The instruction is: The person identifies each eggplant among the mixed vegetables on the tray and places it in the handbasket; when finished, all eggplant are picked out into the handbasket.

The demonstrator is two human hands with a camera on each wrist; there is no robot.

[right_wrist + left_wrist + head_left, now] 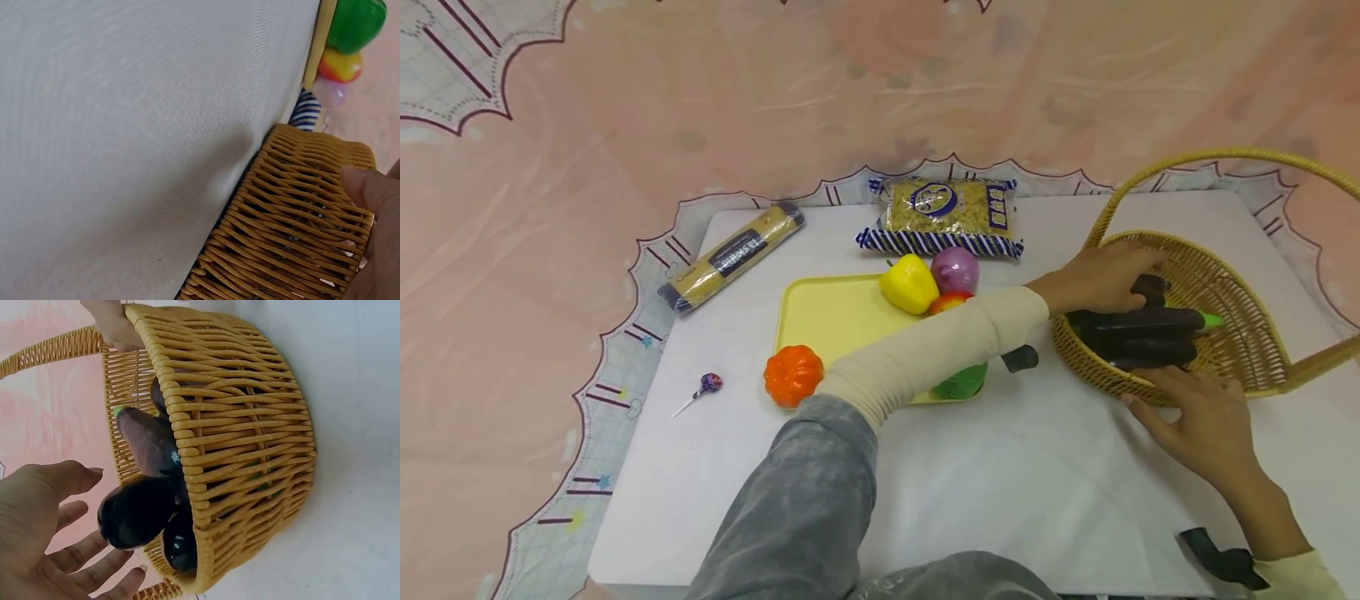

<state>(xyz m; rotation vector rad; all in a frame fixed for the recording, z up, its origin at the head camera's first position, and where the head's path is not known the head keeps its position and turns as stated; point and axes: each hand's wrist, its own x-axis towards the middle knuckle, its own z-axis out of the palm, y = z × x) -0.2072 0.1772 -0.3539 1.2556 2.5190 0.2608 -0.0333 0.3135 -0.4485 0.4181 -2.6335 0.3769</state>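
Observation:
A wicker basket with a tall arched handle stands at the right of the table. Several dark eggplants lie in it, one showing a green tip. My left hand reaches over the basket's near left side. In the left wrist view its fingers are spread beside an eggplant, apparently without gripping it. At the basket's front, my right hand holds the rim. The right wrist view shows the thumb on the outer wicker wall; its other fingers are mostly hidden behind the rim.
A yellow tray carries a yellow bell pepper, a purple onion and a green vegetable, partly under my left sleeve. An orange pumpkin sits at its corner. Behind lies a pasta bag; leftward are a spaghetti pack and lollipop.

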